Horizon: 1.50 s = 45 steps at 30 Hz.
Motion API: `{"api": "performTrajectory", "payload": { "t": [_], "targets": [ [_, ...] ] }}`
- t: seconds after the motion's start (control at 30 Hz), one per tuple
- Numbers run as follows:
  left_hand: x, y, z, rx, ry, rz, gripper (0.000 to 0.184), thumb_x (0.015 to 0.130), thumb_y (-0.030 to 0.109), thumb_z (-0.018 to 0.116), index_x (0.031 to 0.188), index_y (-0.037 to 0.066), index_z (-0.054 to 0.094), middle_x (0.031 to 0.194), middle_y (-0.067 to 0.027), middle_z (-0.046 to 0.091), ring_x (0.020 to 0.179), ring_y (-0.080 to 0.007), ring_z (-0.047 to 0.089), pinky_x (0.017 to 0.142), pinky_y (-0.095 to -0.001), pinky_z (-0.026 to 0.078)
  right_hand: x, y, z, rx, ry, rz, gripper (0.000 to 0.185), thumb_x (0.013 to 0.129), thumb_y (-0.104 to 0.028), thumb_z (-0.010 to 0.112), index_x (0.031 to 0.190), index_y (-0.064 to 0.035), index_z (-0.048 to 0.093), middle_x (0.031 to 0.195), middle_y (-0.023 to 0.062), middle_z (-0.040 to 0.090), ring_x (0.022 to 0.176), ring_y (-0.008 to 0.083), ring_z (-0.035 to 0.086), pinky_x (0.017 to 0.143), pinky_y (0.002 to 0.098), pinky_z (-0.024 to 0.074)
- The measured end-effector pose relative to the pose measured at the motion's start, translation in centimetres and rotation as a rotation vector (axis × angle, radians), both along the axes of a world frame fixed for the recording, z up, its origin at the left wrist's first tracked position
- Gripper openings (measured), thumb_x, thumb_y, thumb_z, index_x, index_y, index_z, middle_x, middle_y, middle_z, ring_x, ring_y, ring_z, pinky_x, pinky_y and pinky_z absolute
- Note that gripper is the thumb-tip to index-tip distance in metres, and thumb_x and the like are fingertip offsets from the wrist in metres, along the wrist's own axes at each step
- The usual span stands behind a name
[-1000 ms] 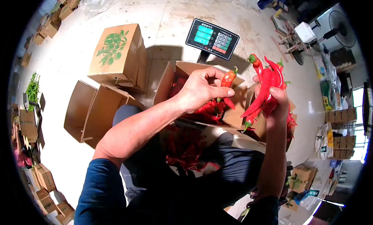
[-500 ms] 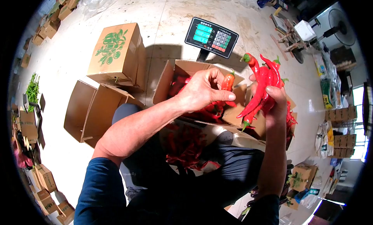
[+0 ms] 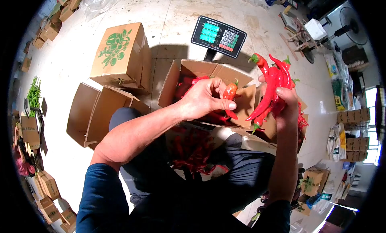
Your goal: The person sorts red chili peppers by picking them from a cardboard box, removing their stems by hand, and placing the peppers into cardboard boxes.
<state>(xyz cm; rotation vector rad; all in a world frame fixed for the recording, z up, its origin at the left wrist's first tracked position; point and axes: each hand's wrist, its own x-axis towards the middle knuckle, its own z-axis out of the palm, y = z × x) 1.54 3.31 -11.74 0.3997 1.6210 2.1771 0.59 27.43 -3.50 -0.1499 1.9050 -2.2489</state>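
Between the thumb and fingers of my left hand (image 3: 207, 98) is one orange-red chili pepper (image 3: 230, 92), its green stem pointing up. My left hand is over an open cardboard box (image 3: 169, 82) with red peppers inside. To the right, my right hand (image 3: 286, 102) grips a bunch of several long red chili peppers (image 3: 273, 84), their green stems sticking out at top and bottom. Part of that hand is hidden behind the bunch. A heap of red peppers (image 3: 193, 150) lies between my knees, partly in shadow.
A scale display (image 3: 218, 36) stands behind the pepper box. On the left are a closed carton with a green vegetable print (image 3: 116, 52) and an open carton (image 3: 82, 116). Another box with peppers (image 3: 301, 120) sits below my right hand. A fan (image 3: 354, 27) is far right.
My left hand has shifted slightly left and down with the single pepper, which now shows more of its length. My right hand keeps its bunch in nearly the same place.
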Motion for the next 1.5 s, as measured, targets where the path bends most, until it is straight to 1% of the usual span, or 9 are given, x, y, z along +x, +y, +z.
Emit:
{"api": "performTrajectory", "payload": {
  "t": [0.23,0.3,0.4,0.5,0.57,0.63,0.8,1.2,1.5],
  "targets": [
    [2.1,-0.2,-0.5,-0.126,0.217,-0.229,0.028,0.075,0.016,0.086,0.087,0.005,0.063,0.085,-0.0024,0.067,0.080,-0.0102,0.062,0.072,-0.0279,0.050,-0.3,0.6,-0.5,-0.032,-0.029,0.066,0.063,0.071,-0.025,0.065,0.125,0.0032,0.049,0.108,0.0153,0.065,0.086,0.0171,0.064,0.075,0.0302,0.0554],
    [2.4,-1.0,0.5,-0.610,0.512,-0.636,0.053,0.074,0.050,0.081,0.094,0.002,0.069,0.087,-0.0130,0.068,0.082,-0.0263,0.067,0.072,-0.0363,0.052,-0.4,0.8,-0.4,-0.023,-0.052,0.076,0.065,0.070,-0.024,0.066,0.127,0.0020,0.047,0.108,0.0151,0.065,0.087,0.0169,0.064,0.077,0.0302,0.0551],
    [3.1,-0.8,0.2,-0.736,0.568,-0.597,0.062,0.081,0.062,0.068,0.098,0.002,0.068,0.093,-0.0183,0.069,0.090,-0.0367,0.066,0.076,-0.0414,0.053,-0.1,0.0,-0.1,-0.010,-0.075,0.071,0.069,0.068,-0.023,0.068,0.128,0.0005,0.045,0.108,0.0147,0.065,0.087,0.0166,0.064,0.079,0.0301,0.0547],
    [1.4,0.1,-0.3,-0.368,0.251,-0.147,0.035,0.096,0.026,0.065,0.121,0.003,0.059,0.111,-0.0095,0.067,0.102,-0.0199,0.065,0.085,-0.0342,0.052,-0.3,-0.5,-0.2,-0.015,-0.055,0.092,0.070,0.066,-0.022,0.069,0.129,-0.0001,0.045,0.107,0.0149,0.066,0.086,0.0171,0.064,0.082,0.0302,0.0545],
    [-0.1,0.1,0.8,-0.058,-0.023,0.001,0.045,0.096,0.013,0.064,0.136,0.003,0.047,0.121,-0.0074,0.062,0.111,-0.0155,0.059,0.095,-0.0316,0.049,0.2,-1.5,0.4,0.016,-0.046,0.087,0.071,0.066,-0.022,0.069,0.129,0.0000,0.045,0.106,0.0153,0.066,0.085,0.0176,0.065,0.084,0.0304,0.0542],
    [-0.9,0.2,1.8,0.159,-0.014,0.049,0.063,0.096,0.011,0.064,0.148,0.003,0.031,0.127,-0.0123,0.060,0.112,-0.0175,0.059,0.099,-0.0323,0.048,0.4,-2.2,0.4,-0.003,-0.065,0.108,0.072,0.067,-0.023,0.068,0.131,0.0005,0.045,0.106,0.0153,0.066,0.090,0.0194,0.066,0.085,0.0308,0.0544],
    [-2.5,1.0,2.0,0.448,-0.083,0.061,0.050,0.095,0.004,0.062,0.141,0.001,0.044,0.122,-0.0111,0.063,0.102,-0.0179,0.063,0.094,-0.0311,0.052,-0.1,-3.1,-1.1,-0.037,-0.132,0.223,0.073,0.069,-0.023,0.065,0.134,0.0018,0.044,0.107,0.0154,0.067,0.096,0.0227,0.067,0.090,0.0341,0.0537],
    [-3.7,0.3,1.2,0.178,0.062,0.224,0.044,0.088,-0.004,0.068,0.130,-0.001,0.055,0.105,-0.0068,0.068,0.099,-0.0122,0.063,0.090,-0.0260,0.052,-0.3,-4.9,-1.9,-0.019,-0.167,0.093,0.043,0.082,-0.001,0.064,0.124,0.0019,0.054,0.100,0.0086,0.067,0.085,0.0166,0.065,0.076,0.0297,0.0540],
    [-3.2,-0.2,1.8,0.062,-0.057,0.181,0.036,0.087,0.000,0.071,0.121,-0.001,0.059,0.095,-0.0056,0.068,0.081,-0.0116,0.065,0.073,-0.0239,0.055,-0.7,-4.4,-1.7,-0.039,-0.135,-0.030,0.035,0.079,-0.006,0.066,0.113,0.0004,0.059,0.096,0.0070,0.066,0.084,0.0158,0.064,0.077,0.0296,0.0523]
  ]
}}
